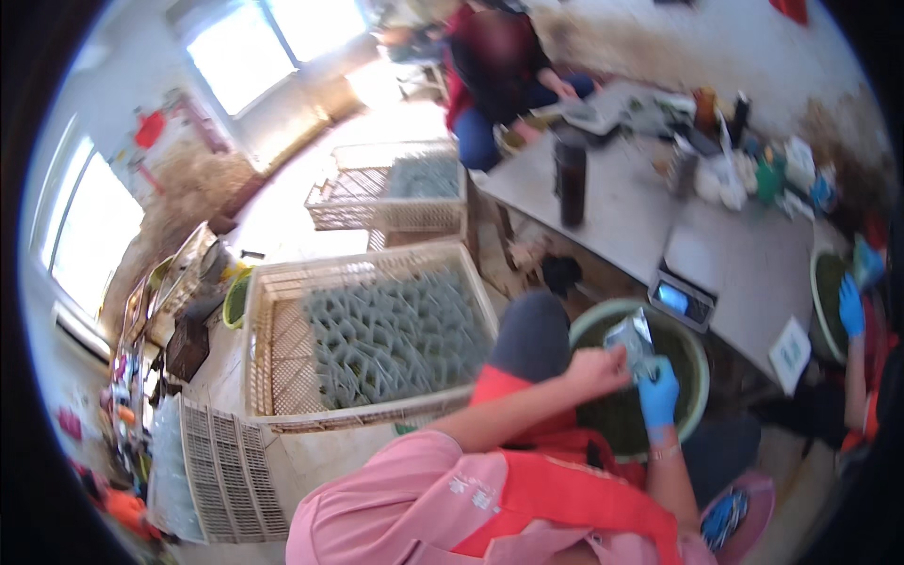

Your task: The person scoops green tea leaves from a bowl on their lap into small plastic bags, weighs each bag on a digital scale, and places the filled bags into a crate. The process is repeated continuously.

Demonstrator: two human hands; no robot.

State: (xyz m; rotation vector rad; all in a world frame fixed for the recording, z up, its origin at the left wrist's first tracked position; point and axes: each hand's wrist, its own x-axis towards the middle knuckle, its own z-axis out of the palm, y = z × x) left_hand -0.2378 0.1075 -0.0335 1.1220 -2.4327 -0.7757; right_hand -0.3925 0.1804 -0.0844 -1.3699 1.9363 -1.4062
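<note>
The person's bare left hand (595,369) and blue-gloved right hand (658,394) are both closed on a small silvery pouch (633,341), held between them just over a green basin (692,353) of dark green loose material resting by the knees. By the look of it the pouch is only now being handled, with plenty of material left in the basin. Beyond, a cream crate (273,320) holds many grey-green packets, and farther off lie a scale (684,301) on the grey surface (621,212) and a seated co-worker.
</note>
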